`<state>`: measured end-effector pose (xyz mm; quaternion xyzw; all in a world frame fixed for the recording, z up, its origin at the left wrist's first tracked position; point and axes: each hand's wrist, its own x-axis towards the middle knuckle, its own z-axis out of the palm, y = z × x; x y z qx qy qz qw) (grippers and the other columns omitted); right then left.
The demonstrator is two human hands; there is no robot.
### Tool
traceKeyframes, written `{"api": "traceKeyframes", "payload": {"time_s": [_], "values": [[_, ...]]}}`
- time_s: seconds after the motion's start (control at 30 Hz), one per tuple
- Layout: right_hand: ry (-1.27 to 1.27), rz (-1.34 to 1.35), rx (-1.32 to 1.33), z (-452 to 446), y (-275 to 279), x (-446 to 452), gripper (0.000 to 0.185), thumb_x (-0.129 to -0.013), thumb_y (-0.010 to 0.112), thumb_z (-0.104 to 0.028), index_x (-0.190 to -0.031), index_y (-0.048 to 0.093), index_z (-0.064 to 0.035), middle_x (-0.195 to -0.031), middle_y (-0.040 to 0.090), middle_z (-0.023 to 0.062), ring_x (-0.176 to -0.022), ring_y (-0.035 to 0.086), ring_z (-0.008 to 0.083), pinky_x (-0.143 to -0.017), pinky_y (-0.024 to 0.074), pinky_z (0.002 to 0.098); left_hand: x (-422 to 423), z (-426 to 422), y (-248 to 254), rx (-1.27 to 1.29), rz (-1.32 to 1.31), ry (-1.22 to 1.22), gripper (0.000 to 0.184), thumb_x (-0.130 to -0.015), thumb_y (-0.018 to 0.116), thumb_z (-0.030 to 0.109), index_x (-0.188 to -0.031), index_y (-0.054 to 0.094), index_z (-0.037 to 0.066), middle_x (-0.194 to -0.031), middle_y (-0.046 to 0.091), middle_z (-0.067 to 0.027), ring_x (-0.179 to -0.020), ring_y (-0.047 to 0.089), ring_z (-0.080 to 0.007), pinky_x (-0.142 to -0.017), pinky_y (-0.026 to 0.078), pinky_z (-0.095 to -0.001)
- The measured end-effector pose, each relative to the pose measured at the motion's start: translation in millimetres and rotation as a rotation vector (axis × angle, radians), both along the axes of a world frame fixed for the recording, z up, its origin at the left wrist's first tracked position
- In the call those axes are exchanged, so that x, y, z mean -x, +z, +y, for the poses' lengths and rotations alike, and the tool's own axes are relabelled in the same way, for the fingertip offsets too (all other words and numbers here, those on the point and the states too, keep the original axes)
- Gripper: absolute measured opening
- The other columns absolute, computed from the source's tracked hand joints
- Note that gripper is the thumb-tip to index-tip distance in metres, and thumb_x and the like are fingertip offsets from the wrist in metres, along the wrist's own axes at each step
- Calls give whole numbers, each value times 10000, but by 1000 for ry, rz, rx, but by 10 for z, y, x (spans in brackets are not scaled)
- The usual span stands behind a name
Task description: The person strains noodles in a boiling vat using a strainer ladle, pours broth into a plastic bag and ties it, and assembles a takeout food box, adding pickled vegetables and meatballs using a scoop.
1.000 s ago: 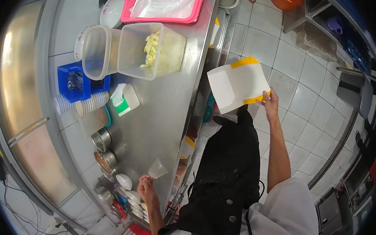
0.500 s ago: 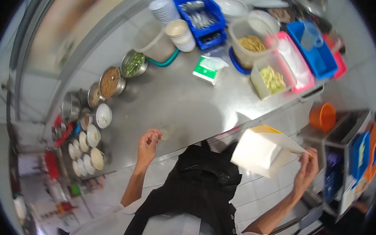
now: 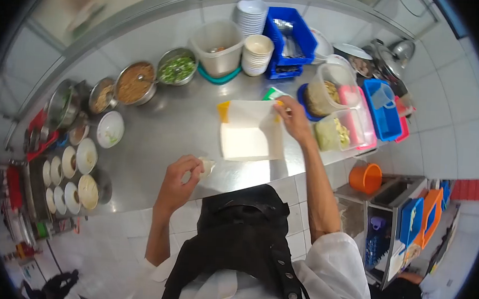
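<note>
Over the front of the steel table, my left hand (image 3: pixel 176 185) is closed in a pinch on a small clear plastic bag (image 3: pixel 207 168); its contents are too small to make out. My right hand (image 3: pixel 295 120) grips the upper right edge of a paper food box (image 3: pixel 250 142), white inside with yellow at its corners. The box is unfolded and open at the top, above the middle of the table. Behind it, a green and white tissue pack (image 3: pixel 274 93) is partly hidden by the box and my right hand.
Steel bowls of chopped greens (image 3: pixel 177 69) and brown crumbly food (image 3: pixel 136 84) line the back left. Several white bowls (image 3: pixel 87 155) stand at the left end. Stacked paper cups (image 3: pixel 257 54), blue bins (image 3: pixel 290 37) and plastic tubs (image 3: pixel 332 134) fill the back right.
My right hand has brought the paper box from over the floor at the right to above the table. My left hand stays pinched on the bag. The view has turned.
</note>
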<state>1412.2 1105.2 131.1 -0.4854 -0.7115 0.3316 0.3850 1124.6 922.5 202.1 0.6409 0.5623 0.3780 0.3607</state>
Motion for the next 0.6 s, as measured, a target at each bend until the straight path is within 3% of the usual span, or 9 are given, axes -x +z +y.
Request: {"api": "traceKeyframes", "payload": {"time_s": [0.03, 0.1, 0.2, 0.27, 0.33, 0.37, 0.4, 0.53, 0.6], "values": [[47, 6, 67, 31, 21, -6, 230, -870, 620, -159, -1057, 594, -27, -959, 598, 129, -850, 588, 262, -753, 478, 344, -31, 45, 24, -2, -13, -29, 112, -854, 522, 42, -777, 540, -37, -763, 546, -79, -695, 491, -146, -639, 386, -260], [72, -106, -178, 29, 103, -66, 276, -841, 636, -135, -1096, 586, -41, -973, 591, 134, -919, 578, 298, -847, 448, 370, -83, 119, 59, 7, 40, -93, 109, -849, 522, 43, -790, 549, -45, -767, 552, -87, -692, 494, -157, -637, 386, -267], [-83, -245, -324, -32, 452, -537, 318, -818, 646, -115, -1125, 585, -64, -990, 605, 129, -980, 573, 304, -900, 422, 379, -113, 140, 60, 106, 33, -31, 112, -850, 519, 44, -801, 564, -46, -761, 544, -74, -691, 489, -154, -642, 388, -261], [-246, -191, -266, 41, 458, -1274, 315, -819, 646, -98, -1127, 591, -62, -1008, 616, 132, -973, 587, 274, -876, 441, 368, -119, 109, 112, 162, 59, 83, 92, -832, 552, 41, -794, 580, -38, -785, 571, -102, -756, 520, -203, -675, 418, -293], [-536, -75, -90, 164, 307, -2149, 204, -851, 610, -89, -1049, 629, -42, -967, 662, 96, -829, 627, 189, -698, 489, 310, -165, 117, 182, 217, 159, 212, 100, -840, 550, 40, -779, 580, -34, -785, 566, -89, -783, 511, -199, -689, 409, -288], [-647, -242, -170, 283, -12, -2705, 171, -859, 610, -105, -1009, 636, -25, -875, 666, 114, -768, 631, 191, -666, 487, 296, -179, 149, 164, 216, 170, 210, 100, -840, 550, 40, -779, 580, -34, -785, 566, -89, -783, 511, -199, -689, 409, -288], [-753, -453, 12, 326, -134, -3057, 157, -844, 614, -92, -977, 637, -11, -800, 654, 138, -728, 636, 240, -656, 485, 323, -182, 191, 153, 128, 184, 225, 112, -847, 545, 44, -774, 580, -33, -783, 560, -87, -786, 505, -193, -708, 402, -290], [-639, -519, 99, 489, -571, -3577, 160, -805, 614, -56, -962, 635, -32, -887, 646, 164, -779, 631, 347, -681, 484, 432, -193, 439, 159, 84, 363, 371, 152, -874, 533, 74, -777, 584, -32, -786, 547, -78, -768, 481, -176, -766, 384, -302], [-478, -519, -172, 651, -476, -3390, 181, -811, 614, -61, -990, 630, -34, -1032, 616, 162, -824, 633, 348, -700, 488, 450, -152, 598, 79, 175, 396, 425, 165, -884, 526, 85, -787, 589, -32, -792, 549, -75, -746, 470, -170, -765, 385, -303]]}}
